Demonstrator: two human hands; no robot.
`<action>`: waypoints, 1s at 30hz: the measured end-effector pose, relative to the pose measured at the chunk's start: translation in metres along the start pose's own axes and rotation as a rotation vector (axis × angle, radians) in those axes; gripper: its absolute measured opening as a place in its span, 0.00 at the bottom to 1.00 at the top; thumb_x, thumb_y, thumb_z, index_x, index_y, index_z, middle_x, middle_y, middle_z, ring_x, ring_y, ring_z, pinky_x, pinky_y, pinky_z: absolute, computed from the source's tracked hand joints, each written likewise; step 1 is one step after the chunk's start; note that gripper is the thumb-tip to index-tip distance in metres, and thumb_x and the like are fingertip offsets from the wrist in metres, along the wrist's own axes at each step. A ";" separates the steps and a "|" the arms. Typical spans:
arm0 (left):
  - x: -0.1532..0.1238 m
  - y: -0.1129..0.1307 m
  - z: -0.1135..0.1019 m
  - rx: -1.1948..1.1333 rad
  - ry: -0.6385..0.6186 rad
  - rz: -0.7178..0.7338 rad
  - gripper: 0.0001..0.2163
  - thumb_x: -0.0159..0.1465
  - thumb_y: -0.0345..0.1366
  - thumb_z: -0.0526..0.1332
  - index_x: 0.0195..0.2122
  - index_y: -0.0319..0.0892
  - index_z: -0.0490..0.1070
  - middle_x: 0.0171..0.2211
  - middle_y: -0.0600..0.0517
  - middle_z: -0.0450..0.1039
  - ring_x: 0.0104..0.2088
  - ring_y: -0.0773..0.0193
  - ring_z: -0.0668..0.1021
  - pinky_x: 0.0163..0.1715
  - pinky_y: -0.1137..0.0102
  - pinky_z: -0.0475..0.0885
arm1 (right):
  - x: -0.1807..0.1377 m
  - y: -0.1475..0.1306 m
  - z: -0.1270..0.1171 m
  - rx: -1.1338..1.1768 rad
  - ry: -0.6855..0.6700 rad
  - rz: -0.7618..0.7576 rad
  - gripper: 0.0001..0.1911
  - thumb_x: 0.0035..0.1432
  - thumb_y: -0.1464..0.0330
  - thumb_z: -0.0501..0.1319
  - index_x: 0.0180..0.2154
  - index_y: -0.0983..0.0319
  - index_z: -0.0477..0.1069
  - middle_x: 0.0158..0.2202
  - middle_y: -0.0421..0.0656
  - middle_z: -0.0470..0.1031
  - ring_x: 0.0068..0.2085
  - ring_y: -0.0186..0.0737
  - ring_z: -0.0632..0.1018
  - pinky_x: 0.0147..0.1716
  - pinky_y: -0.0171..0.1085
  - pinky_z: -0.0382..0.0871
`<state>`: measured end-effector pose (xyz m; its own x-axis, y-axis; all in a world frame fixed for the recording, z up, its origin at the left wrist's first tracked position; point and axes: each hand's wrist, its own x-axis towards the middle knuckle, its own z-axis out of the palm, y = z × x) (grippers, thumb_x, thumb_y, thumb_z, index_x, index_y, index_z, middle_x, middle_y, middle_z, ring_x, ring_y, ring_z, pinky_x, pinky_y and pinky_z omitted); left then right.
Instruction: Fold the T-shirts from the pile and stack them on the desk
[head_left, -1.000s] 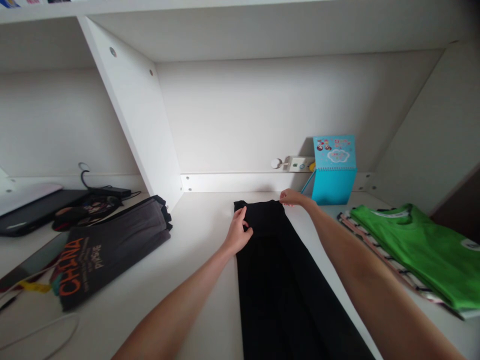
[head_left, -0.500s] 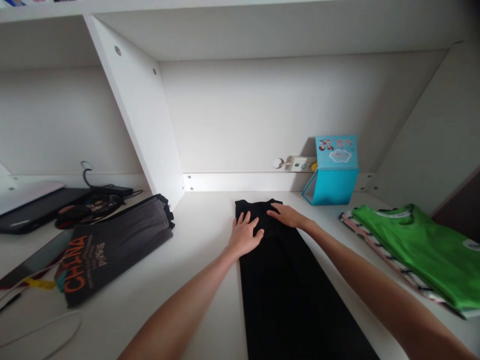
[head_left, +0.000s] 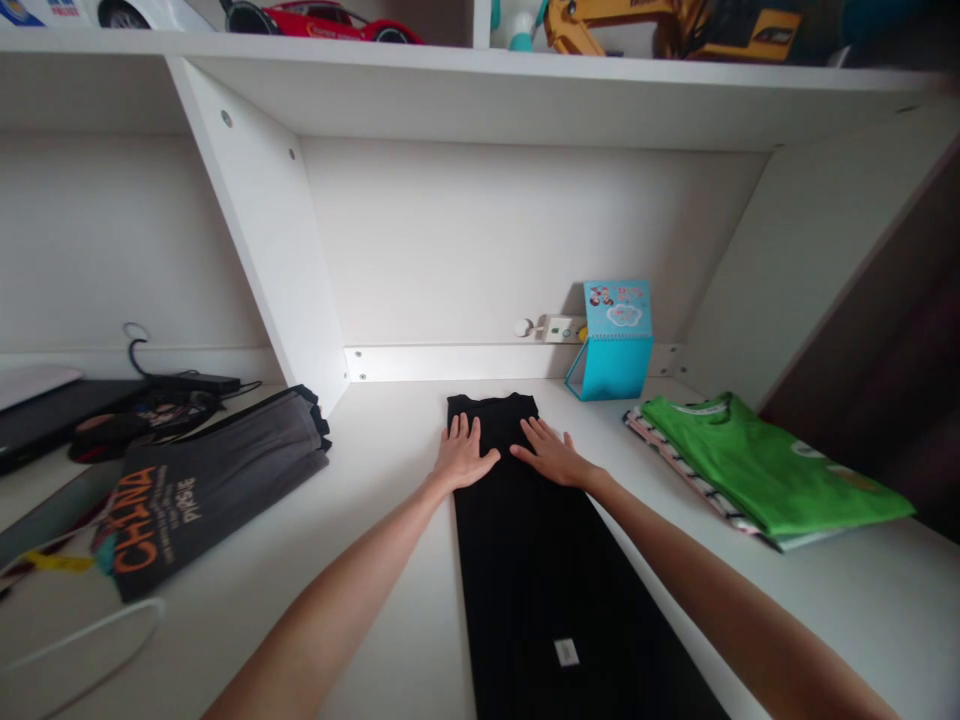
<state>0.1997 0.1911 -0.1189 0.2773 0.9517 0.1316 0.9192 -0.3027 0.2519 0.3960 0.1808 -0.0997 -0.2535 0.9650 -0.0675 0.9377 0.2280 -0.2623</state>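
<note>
A long black garment (head_left: pixel 540 560), folded into a narrow strip, lies flat on the white desk (head_left: pixel 375 600) with its far end towards the back panel. A small white label (head_left: pixel 566 652) shows on its near part. My left hand (head_left: pixel 461 455) rests open on the garment's left edge near the far end, fingers spread. Across from it, my right hand (head_left: pixel 551 455) lies open and flat on the right edge, thumb pointing inward. Neither hand grips the cloth. The garment's near end runs out of the picture.
On the left lie a folded dark grey shirt (head_left: pixel 225 490), black cables and a laptop (head_left: pixel 60 415). At the back stands a blue desk calendar (head_left: pixel 616 365) beside a power socket (head_left: pixel 562 328). A green shirt (head_left: pixel 772 465) tops a folded pile at right. Overhead, a shelf (head_left: pixel 450 65) holds toy vehicles.
The view has tilted up and shifted right, showing the shelf toys. My right hand has come nearer from the far corner and lies level with the left. The white label has come into view.
</note>
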 end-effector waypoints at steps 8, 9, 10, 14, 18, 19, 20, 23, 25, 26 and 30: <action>0.000 0.004 -0.008 0.042 -0.063 0.001 0.36 0.61 0.59 0.39 0.64 0.40 0.44 0.65 0.38 0.37 0.64 0.48 0.43 0.58 0.53 0.44 | -0.194 0.010 0.009 -0.036 0.006 -0.167 0.35 0.60 0.48 0.41 0.64 0.55 0.37 0.66 0.40 0.33 0.65 0.45 0.36 0.60 0.55 0.42; -0.001 0.007 -0.011 0.042 -0.077 -0.002 0.36 0.61 0.59 0.39 0.64 0.41 0.44 0.65 0.37 0.37 0.64 0.47 0.43 0.58 0.52 0.44 | -0.213 0.011 0.010 -0.033 0.004 -0.195 0.34 0.61 0.49 0.42 0.64 0.54 0.36 0.66 0.40 0.34 0.65 0.45 0.37 0.60 0.54 0.42; -0.002 0.010 -0.014 0.045 -0.090 -0.010 0.35 0.62 0.58 0.40 0.64 0.42 0.44 0.65 0.37 0.36 0.64 0.46 0.43 0.57 0.49 0.43 | -0.230 0.012 0.011 -0.029 -0.001 -0.221 0.34 0.62 0.51 0.43 0.64 0.54 0.35 0.66 0.40 0.36 0.65 0.45 0.38 0.60 0.54 0.42; -0.027 0.035 -0.034 0.066 -0.152 0.068 0.28 0.64 0.53 0.42 0.63 0.47 0.48 0.65 0.40 0.35 0.63 0.43 0.42 0.55 0.42 0.42 | -0.271 0.015 0.016 -0.045 -0.017 -0.314 0.39 0.59 0.53 0.51 0.64 0.56 0.33 0.65 0.44 0.39 0.64 0.49 0.42 0.59 0.55 0.45; -0.106 0.064 -0.064 -0.021 -0.333 0.332 0.35 0.61 0.57 0.47 0.64 0.44 0.43 0.65 0.39 0.32 0.63 0.45 0.41 0.56 0.47 0.48 | -0.281 0.021 0.031 -0.141 0.084 -0.340 0.39 0.58 0.61 0.55 0.64 0.57 0.36 0.64 0.45 0.43 0.63 0.52 0.49 0.57 0.55 0.53; -0.132 0.069 -0.070 -0.033 -0.353 0.395 0.37 0.59 0.59 0.48 0.64 0.44 0.41 0.65 0.40 0.31 0.63 0.45 0.40 0.57 0.48 0.48 | -0.281 0.022 0.035 -0.172 0.131 -0.337 0.38 0.58 0.64 0.54 0.64 0.57 0.37 0.64 0.45 0.44 0.63 0.53 0.50 0.56 0.54 0.56; -0.159 0.072 -0.074 -0.037 -0.378 0.459 0.40 0.57 0.60 0.50 0.65 0.44 0.39 0.65 0.40 0.30 0.63 0.45 0.40 0.57 0.48 0.48 | -0.281 0.022 0.039 -0.200 0.179 -0.342 0.37 0.58 0.67 0.54 0.64 0.57 0.38 0.64 0.45 0.46 0.62 0.53 0.51 0.55 0.54 0.58; -0.227 0.073 -0.074 0.000 -0.456 0.571 0.43 0.54 0.53 0.60 0.65 0.48 0.37 0.65 0.42 0.31 0.63 0.43 0.42 0.57 0.48 0.50 | -0.282 0.019 0.044 -0.253 0.299 -0.418 0.38 0.55 0.74 0.52 0.64 0.59 0.39 0.62 0.46 0.51 0.61 0.53 0.55 0.52 0.51 0.65; -0.256 0.070 -0.068 0.060 -0.401 0.550 0.41 0.55 0.40 0.63 0.64 0.52 0.39 0.65 0.46 0.35 0.63 0.43 0.46 0.58 0.47 0.51 | -0.286 0.013 0.039 -0.246 0.336 -0.499 0.39 0.52 0.78 0.51 0.64 0.59 0.41 0.60 0.46 0.56 0.59 0.51 0.61 0.49 0.47 0.68; -0.266 0.069 -0.067 0.079 -0.365 0.536 0.39 0.55 0.35 0.63 0.64 0.53 0.42 0.65 0.47 0.38 0.63 0.44 0.48 0.58 0.48 0.52 | -0.290 0.010 0.033 -0.225 0.334 -0.545 0.40 0.51 0.80 0.51 0.64 0.58 0.42 0.58 0.44 0.60 0.57 0.49 0.65 0.48 0.45 0.70; -0.279 0.073 -0.095 -0.039 -0.401 0.651 0.29 0.61 0.28 0.56 0.61 0.57 0.51 0.60 0.57 0.58 0.59 0.57 0.62 0.59 0.64 0.57 | -0.308 -0.003 -0.005 -0.045 0.209 -0.641 0.34 0.55 0.76 0.54 0.61 0.50 0.52 0.51 0.39 0.71 0.50 0.44 0.74 0.47 0.38 0.72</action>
<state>0.1632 -0.1016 -0.0462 0.8468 0.5241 -0.0907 0.5270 -0.8035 0.2770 0.4723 -0.1166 -0.0732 -0.7160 0.6408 0.2768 0.6273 0.7647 -0.1476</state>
